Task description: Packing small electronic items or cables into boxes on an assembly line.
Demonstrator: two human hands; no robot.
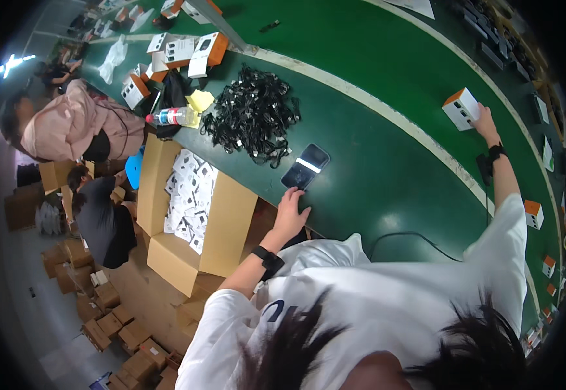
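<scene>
My right arm reaches far out to the right over the green belt. There my right hand [486,125] grips a small white box with orange sides [460,110] by its near right edge. On the near table my left hand [289,218] has its fingers stretched out and its thumb apart. Its fingertips are at the near end of a dark smartphone [306,167], which lies flat with a bright reflection across its screen. Beyond the phone, to the left, lies a heap of black cables [254,116].
Left of me stands an open carton [230,224] full of small white printed packets [191,198]. A plastic bottle [169,117] lies by several orange-and-white boxes [207,53]. More such boxes [534,214] sit along the belt at right. Two people are at left, near stacked cartons [107,323].
</scene>
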